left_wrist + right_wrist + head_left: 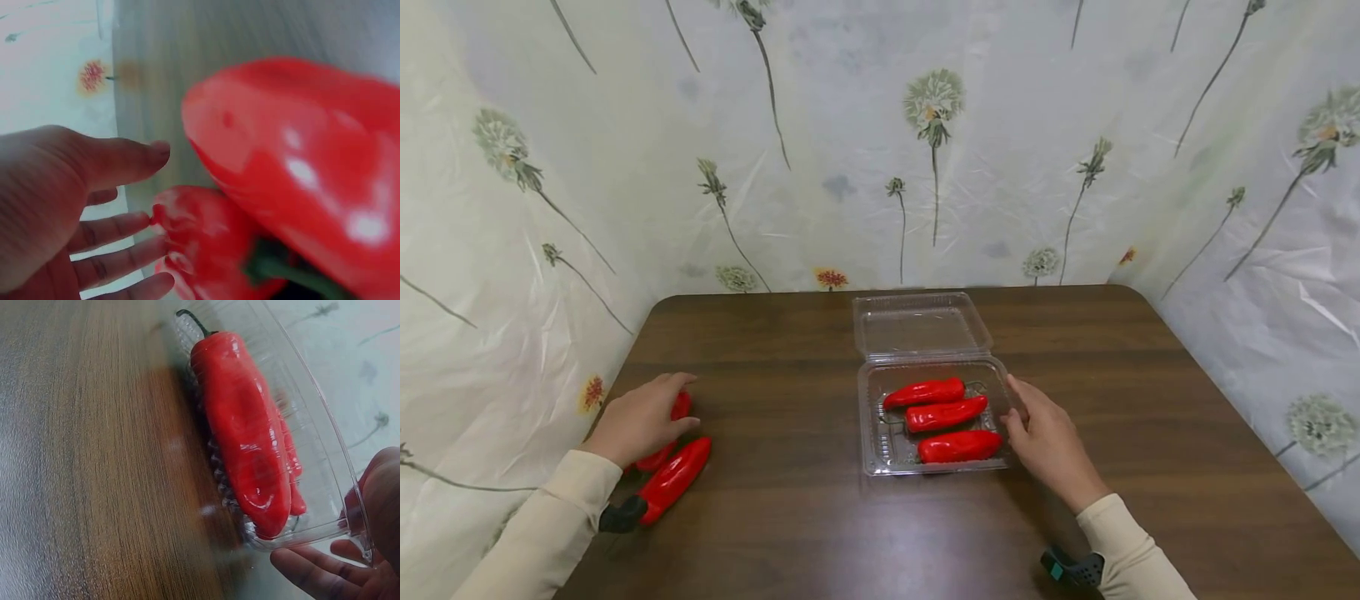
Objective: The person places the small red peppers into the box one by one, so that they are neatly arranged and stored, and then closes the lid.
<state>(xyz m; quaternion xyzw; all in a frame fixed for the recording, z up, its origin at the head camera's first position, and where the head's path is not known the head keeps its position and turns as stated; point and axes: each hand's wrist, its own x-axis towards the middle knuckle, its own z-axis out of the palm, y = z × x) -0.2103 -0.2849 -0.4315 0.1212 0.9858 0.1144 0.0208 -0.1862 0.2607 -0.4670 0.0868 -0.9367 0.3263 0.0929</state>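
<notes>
Centrally, three peppers (946, 414), one container (886, 442)

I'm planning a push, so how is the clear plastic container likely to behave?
The clear plastic container looks thin-walled, so it may flex under a firm push. Its open lid appears hinged at the far edge, so it could swing. Three red peppers lie loose inside and might shift.

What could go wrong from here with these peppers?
The loose peppers lie close together, so the left hand could knock one away while picking another. Their glossy skin might slip from its grip. The clear plastic box could slide or tip if the right hand pushes its edge.
</notes>
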